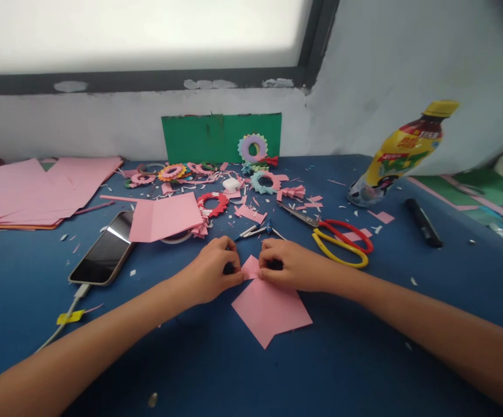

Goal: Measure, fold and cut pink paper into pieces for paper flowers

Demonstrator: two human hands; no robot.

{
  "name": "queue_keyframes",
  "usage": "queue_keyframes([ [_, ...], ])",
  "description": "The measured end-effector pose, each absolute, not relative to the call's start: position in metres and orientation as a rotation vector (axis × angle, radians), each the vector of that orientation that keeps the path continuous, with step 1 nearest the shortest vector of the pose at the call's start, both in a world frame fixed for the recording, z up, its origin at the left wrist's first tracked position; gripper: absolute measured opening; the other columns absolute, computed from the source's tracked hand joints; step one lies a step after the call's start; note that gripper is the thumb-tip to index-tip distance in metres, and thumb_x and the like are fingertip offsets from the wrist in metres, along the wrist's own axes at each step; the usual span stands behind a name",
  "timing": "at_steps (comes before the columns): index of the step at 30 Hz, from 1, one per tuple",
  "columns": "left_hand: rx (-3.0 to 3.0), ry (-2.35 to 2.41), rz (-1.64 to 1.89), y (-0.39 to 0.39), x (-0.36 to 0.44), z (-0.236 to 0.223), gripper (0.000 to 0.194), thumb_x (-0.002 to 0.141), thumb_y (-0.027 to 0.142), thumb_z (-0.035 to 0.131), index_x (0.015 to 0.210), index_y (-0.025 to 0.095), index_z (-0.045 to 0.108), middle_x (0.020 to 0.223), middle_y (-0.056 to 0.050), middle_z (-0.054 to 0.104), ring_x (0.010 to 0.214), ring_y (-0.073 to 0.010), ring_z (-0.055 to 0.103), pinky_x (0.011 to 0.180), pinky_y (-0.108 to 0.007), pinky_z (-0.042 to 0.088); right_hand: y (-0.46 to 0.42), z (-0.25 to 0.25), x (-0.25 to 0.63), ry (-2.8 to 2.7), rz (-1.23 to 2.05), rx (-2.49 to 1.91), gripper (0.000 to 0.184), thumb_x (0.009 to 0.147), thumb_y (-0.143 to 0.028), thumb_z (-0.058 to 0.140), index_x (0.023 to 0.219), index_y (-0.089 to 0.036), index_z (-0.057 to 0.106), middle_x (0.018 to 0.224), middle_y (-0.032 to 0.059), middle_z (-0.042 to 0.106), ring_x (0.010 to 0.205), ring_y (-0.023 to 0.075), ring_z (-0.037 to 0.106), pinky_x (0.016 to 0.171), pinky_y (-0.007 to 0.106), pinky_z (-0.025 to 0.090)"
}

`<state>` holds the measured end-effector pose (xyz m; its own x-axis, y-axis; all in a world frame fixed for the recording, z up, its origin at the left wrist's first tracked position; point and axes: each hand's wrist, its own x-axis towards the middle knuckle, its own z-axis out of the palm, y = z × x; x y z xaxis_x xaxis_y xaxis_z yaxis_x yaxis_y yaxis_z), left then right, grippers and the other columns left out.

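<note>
A folded piece of pink paper (273, 313) lies on the blue table in front of me, its wide part spreading toward my body. My left hand (217, 269) pinches a narrow pink band at its upper left side. From the right, my right hand (288, 263) grips the same paper with thumb and fingers, close beside the left. A small pink point of paper sticks up between the two hands. Just beyond them lies a drawing compass (258, 230), partly hidden by my fingers. Scissors (334, 231) with red and yellow handles rest to the right of my right hand.
A phone (104, 249) with a cable and a folded pink sheet (167, 217) lie at left, before stacked pink paper (47, 191). Paper rings (212, 204) and scraps fill the back. At right are a bottle (401, 153) and a black marker (424, 223).
</note>
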<state>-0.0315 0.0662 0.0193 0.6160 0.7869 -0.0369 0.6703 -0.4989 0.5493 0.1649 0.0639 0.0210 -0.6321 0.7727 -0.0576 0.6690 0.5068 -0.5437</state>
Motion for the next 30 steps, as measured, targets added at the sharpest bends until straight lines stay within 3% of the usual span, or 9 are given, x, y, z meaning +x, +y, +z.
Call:
queue_keyframes([
  [3, 2.294, 1.175, 0.349, 0.066, -0.033, 0.016, 0.013, 0.077, 0.028, 0.061, 0.078, 0.015, 0.056, 0.090, -0.005, 0.049, 0.086, -0.0190, 0.048, 0.076, -0.034, 0.040, 0.062, 0.019, 0.161, -2.552, 0.698, -1.262, 0.021, 0.079, -0.022, 0.052, 0.059, -0.015, 0.050, 0.070, 0.0002, 0.045, 0.064, 0.0110, 0.043, 0.057, 0.025, 0.032],
  [6, 2.312, 1.166, 0.400, 0.065, -0.035, 0.013, 0.023, 0.079, 0.035, 0.059, 0.092, 0.016, 0.053, 0.091, -0.004, 0.051, 0.085, -0.0192, 0.047, 0.076, -0.034, 0.039, 0.061, 0.016, 0.158, -2.534, 0.609, -1.313, 0.025, 0.079, -0.027, 0.054, 0.058, -0.016, 0.047, 0.068, -0.0001, 0.045, 0.065, 0.0118, 0.042, 0.057, 0.025, 0.030],
  [13, 2.376, 0.972, 0.343, 0.069, -0.038, 0.017, 0.011, 0.083, 0.028, 0.056, 0.089, 0.020, 0.059, 0.093, -0.004, 0.052, 0.088, -0.0183, 0.047, 0.079, -0.034, 0.037, 0.067, 0.020, 0.166, -2.477, 0.863, -1.263, 0.015, 0.074, -0.022, 0.063, 0.073, -0.016, 0.049, 0.072, -0.0018, 0.048, 0.065, 0.0109, 0.042, 0.058, 0.023, 0.032],
  [19, 2.355, 0.929, 0.336, 0.071, -0.042, 0.020, 0.014, 0.082, 0.023, 0.056, 0.096, 0.020, 0.059, 0.096, -0.004, 0.052, 0.091, -0.0183, 0.049, 0.081, -0.033, 0.038, 0.077, 0.027, 0.180, -2.602, 1.022, -1.119, 0.003, 0.077, -0.014, 0.058, 0.079, -0.016, 0.057, 0.075, -0.0010, 0.049, 0.069, 0.0112, 0.044, 0.060, 0.022, 0.035],
  [25, 2.512, 0.893, 0.411, 0.063, -0.046, 0.013, 0.017, 0.085, 0.024, 0.051, 0.097, 0.024, 0.063, 0.103, -0.005, 0.054, 0.091, -0.0187, 0.050, 0.081, -0.034, 0.038, 0.074, 0.026, 0.185, -2.629, 1.029, -0.985, 0.014, 0.082, -0.012, 0.048, 0.087, -0.017, 0.061, 0.090, 0.0038, 0.052, 0.080, 0.0129, 0.051, 0.071, 0.024, 0.040],
  [30, 2.603, 0.856, 0.438, 0.053, -0.041, 0.010, 0.018, 0.084, 0.015, 0.047, 0.095, 0.019, 0.061, 0.097, -0.004, 0.062, 0.088, -0.0175, 0.054, 0.075, -0.031, 0.039, 0.065, 0.021, 0.186, -2.551, 0.920, -0.945, 0.015, 0.082, -0.014, 0.051, 0.090, -0.018, 0.064, 0.092, 0.0045, 0.054, 0.084, 0.0132, 0.053, 0.078, 0.026, 0.041],
])
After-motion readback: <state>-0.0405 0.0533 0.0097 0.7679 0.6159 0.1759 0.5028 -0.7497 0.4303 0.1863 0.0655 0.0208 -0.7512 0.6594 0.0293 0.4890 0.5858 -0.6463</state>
